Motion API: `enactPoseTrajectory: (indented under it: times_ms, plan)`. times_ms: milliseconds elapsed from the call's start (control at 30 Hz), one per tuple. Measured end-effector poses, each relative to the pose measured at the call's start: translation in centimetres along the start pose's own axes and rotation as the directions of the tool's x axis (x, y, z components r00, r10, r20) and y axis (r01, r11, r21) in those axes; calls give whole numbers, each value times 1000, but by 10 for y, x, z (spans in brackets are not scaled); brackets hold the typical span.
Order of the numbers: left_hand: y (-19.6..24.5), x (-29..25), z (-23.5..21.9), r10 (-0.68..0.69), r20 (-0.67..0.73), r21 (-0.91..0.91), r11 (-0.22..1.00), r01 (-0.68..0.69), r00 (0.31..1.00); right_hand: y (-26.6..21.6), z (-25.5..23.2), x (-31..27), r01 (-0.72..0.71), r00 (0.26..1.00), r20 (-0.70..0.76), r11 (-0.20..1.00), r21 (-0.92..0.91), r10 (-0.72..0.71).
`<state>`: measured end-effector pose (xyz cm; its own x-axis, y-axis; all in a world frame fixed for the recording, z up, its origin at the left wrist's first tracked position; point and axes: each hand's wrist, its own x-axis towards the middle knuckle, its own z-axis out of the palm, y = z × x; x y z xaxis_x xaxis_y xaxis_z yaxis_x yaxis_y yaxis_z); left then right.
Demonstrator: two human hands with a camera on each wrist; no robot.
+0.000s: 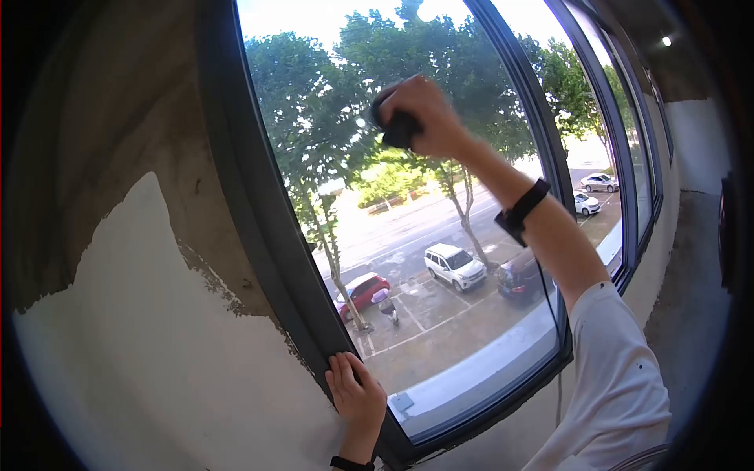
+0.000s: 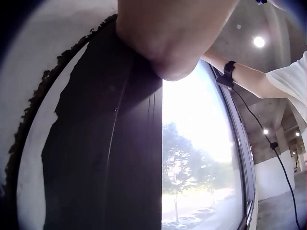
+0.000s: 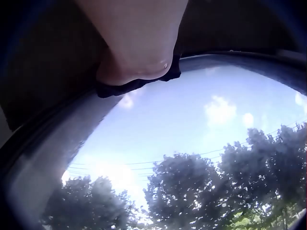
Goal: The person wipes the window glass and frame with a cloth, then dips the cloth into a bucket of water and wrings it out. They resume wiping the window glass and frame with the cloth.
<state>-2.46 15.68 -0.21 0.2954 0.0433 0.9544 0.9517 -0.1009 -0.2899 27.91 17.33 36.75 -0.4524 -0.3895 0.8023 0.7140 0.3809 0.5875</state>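
My right hand [image 1: 428,116] grips a dark cloth [image 1: 400,129] against the upper part of the window glass [image 1: 440,188], the arm stretched up and across. In the right wrist view the dark cloth [image 3: 173,69] shows under the hand [image 3: 139,57], along the pane's edge. My left hand [image 1: 357,396] rests with extended fingers on the dark window frame [image 1: 271,228], near its lower left part. The left wrist view shows the heel of that hand [image 2: 175,43] over the dark frame [image 2: 105,143]; its fingers are hidden there.
A partly plastered wall [image 1: 118,353] borders the frame on the left. More window panels run to the right. A black cable [image 2: 283,167] hangs from the right wrist's band [image 2: 228,74]. Trees, parked cars and a person [image 1: 386,306] are outside.
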Motion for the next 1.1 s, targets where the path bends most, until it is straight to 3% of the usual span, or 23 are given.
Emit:
enactPoseTrajectory:
  times_ms: [33, 100, 133, 200, 233, 267, 300, 333, 367, 400, 467, 567, 633, 733, 833, 933, 1100]
  plan:
    - [-2, -8, 5, 28, 50, -52, 998, -25, 998, 37, -18, -8, -66, 988, -147, 991, -117, 49]
    - [-4, -8, 5, 9, 65, -58, 998, -6, 998, 103, -47, -19, -431, 897, -273, 818, -381, 346]
    - [1, -8, 5, -2, 81, -81, 997, 8, 997, 103, -41, 4, -413, 904, -271, 838, -358, 330]
    - [-2, -12, 7, -10, 109, -64, 998, 17, 994, 97, -27, 35, -606, 796, -289, 687, -401, 532]
    - [0, -13, 8, -25, 136, -76, 996, 35, 990, 86, -5, 58, -545, 832, -127, 751, -373, 540]
    - [2, -15, 9, -23, 132, -67, 997, 32, 991, 61, 19, 64, -319, 947, -159, 880, -353, 279]
    - [0, -17, 11, -27, 120, -38, 999, 32, 992, 22, 37, 71, -230, 960, -190, 967, -112, 206]
    - [0, -16, 11, -26, 113, -13, 1000, 28, 993, -8, 50, 73, -152, 977, -159, 986, -73, 139]
    - [1, -11, 5, -30, 108, 30, 999, 27, 994, -33, 61, 70, -97, 993, -74, 995, -16, 96]
    - [2, -8, 3, -25, 106, 28, 999, 22, 994, -55, 75, 62, -34, 994, -98, 996, 81, 42]
    - [1, -10, -1, -44, 165, 26, 999, 40, 985, -91, 70, 40, 44, 990, 114, 960, 276, -78]
    - [-3, -17, 4, -28, 159, 13, 1000, 27, 987, -96, 46, -7, 189, 953, 141, 888, 420, -270]
    - [-3, -14, 1, -8, 150, -4, 1000, 9, 989, -66, 25, -23, 189, 961, 110, 895, 404, -253]
    - [-1, -16, 5, -61, 225, -54, 996, 75, 973, 2, -16, -22, 46, 992, 109, 979, 199, -68]
    - [2, -9, 2, -50, 168, -72, 995, 63, 984, 40, -12, 13, -101, 984, -152, 993, -60, 91]
    - [2, -9, 3, -30, 128, -76, 996, 40, 991, 6, 41, 67, -174, 960, -232, 983, -55, 157]
    - [-5, -6, 0, 25, 59, -31, 999, -24, 998, -78, 117, 122, -156, 971, -202, 981, -116, 131]
